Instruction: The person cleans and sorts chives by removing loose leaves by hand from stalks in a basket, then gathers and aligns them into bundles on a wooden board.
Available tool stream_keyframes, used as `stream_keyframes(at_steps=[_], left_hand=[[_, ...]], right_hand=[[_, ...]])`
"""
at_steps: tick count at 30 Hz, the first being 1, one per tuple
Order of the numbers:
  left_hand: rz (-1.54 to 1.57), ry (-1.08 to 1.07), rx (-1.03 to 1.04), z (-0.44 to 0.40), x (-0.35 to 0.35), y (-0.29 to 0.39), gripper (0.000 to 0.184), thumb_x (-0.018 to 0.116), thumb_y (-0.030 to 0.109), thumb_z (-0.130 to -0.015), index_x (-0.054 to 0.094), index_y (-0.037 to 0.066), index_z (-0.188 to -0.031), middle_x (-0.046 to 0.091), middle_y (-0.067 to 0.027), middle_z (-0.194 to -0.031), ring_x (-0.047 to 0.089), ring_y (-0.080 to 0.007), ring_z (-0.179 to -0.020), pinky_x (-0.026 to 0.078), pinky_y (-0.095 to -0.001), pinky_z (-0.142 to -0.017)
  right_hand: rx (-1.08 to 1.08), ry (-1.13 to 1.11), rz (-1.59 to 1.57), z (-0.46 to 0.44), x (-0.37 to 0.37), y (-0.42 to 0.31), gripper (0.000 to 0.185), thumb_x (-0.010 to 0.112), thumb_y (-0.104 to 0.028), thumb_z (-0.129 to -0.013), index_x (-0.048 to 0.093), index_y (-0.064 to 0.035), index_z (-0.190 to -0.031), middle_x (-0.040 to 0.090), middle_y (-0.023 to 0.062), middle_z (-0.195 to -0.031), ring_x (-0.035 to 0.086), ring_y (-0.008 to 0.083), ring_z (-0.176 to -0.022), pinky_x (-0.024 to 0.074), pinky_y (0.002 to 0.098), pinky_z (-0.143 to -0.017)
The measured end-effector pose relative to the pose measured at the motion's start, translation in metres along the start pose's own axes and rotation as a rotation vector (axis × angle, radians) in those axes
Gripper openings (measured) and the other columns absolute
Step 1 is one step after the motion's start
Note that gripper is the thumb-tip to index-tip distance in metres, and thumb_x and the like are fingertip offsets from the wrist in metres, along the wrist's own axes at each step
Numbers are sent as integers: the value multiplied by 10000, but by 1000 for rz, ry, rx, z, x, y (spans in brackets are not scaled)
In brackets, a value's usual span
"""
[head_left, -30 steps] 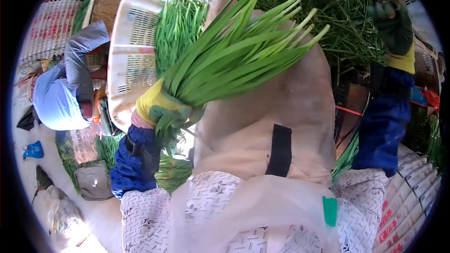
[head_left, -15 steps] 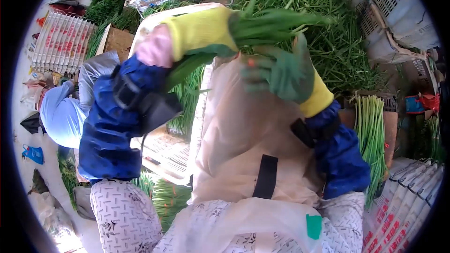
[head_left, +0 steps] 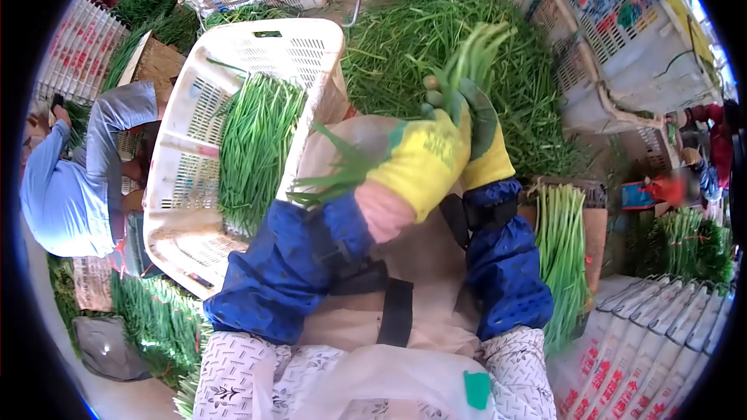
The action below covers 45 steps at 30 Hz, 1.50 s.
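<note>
A bunch of garlic chives (head_left: 481, 53) is held out in front of my body, stem ends up and to the right. Its green leaves (head_left: 342, 167) hang out behind my left wrist. My left hand (head_left: 432, 152), in a yellow and green glove, is closed around the middle of the bunch. Against it, my right hand (head_left: 481, 120), gloved the same way, cups the stems near their ends. Fingertips show on the bunch's far side; the left hand hides part of the grip. The beige apron (head_left: 350, 140) covers my lap below.
A white plastic crate (head_left: 319, 39) with chives (head_left: 261, 148) lies at left. Loose leaves (head_left: 459, 12) pile up ahead. Long pale stems (head_left: 562, 249) rest on a board at right, near stacked white trays (head_left: 646, 350). Another person (head_left: 74, 187) sits at far left. Large crates (head_left: 599, 39) stand behind.
The left hand has swung right and turned the bunch stem ends up. My right hand, earlier apart with fingers spread, now meets the bunch. The view has shifted, showing more of the crate.
</note>
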<state>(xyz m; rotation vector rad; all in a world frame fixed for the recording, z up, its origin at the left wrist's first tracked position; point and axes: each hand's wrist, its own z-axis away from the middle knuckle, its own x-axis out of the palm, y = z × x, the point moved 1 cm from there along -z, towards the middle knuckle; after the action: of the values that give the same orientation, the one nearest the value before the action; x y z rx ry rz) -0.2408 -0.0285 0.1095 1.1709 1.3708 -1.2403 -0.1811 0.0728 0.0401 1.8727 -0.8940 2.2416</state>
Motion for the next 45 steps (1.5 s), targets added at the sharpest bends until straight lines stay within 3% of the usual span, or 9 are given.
stream_keyframes(at_steps=[5,6,9,12,16,20,27,33,45], left_hand=[[953,133,248,36,-23,-33,758,703,229,-804,331,75,-1446,610,-151,-1083,648,-230,-865,515,-276,-726],[1540,-153,168,41,-29,-44,806,736,267,-804,311,67,-1460,608,-99,-1109,633,-167,-870,512,-268,-748],[2006,-320,-274,47,-21,-81,638,601,287,-926,309,83,-1456,590,-97,-1163,628,-184,-926,520,-287,-797],[2426,-164,-258,44,18,-85,617,544,314,-959,265,105,-1468,519,-113,-1305,593,-242,-1056,507,-362,-873],[2757,30,134,34,61,-57,655,528,365,-960,213,127,-1483,396,-86,-1440,473,-268,-1235,413,-449,-1007],[2740,369,278,54,34,-57,618,530,331,-966,263,69,-1459,431,-112,-1405,478,-227,-1228,409,-399,-1015],[2582,545,-185,91,34,-94,407,497,190,-986,436,24,-1353,570,-67,-1226,574,-104,-1033,479,-197,-835],[2475,494,-443,102,62,-110,275,557,195,-961,619,-35,-1096,689,-84,-959,658,-140,-877,547,-279,-788],[2928,921,64,93,104,-119,419,455,189,-980,425,-23,-1340,596,-159,-1213,603,-271,-1067,494,-391,-951]], right_hand=[[-23,-8,184,26,29,-41,325,573,-304,-918,515,-34,-1090,552,22,-816,541,145,-701,472,260,-624],[-42,9,258,33,33,-50,361,586,-315,-906,504,-37,-1121,543,33,-863,523,140,-693,460,259,-615],[-10,36,412,58,43,-74,589,623,-335,-860,409,-32,-1317,529,65,-971,510,135,-700,453,267,-622],[80,138,726,81,97,-80,751,671,-334,-772,374,-7,-1379,556,78,-899,520,131,-641,454,261,-577],[226,324,1079,95,147,-61,543,718,-192,-701,569,21,-1177,651,98,-800,597,145,-606,486,255,-578],[364,423,1373,93,131,-17,396,734,-10,-719,616,-2,-1097,677,64,-879,631,120,-726,513,263,-653],[369,457,1271,77,118,47,411,738,9,-733,593,-13,-1117,652,39,-895,599,117,-715,502,253,-631],[308,484,1303,75,115,62,393,738,7,-732,603,-7,-1101,659,43,-900,611,123,-738,509,256,-654],[223,377,1489,86,87,74,374,722,-10,-752,607,0,-1107,678,55,-950,630,120,-789,508,257,-697]])
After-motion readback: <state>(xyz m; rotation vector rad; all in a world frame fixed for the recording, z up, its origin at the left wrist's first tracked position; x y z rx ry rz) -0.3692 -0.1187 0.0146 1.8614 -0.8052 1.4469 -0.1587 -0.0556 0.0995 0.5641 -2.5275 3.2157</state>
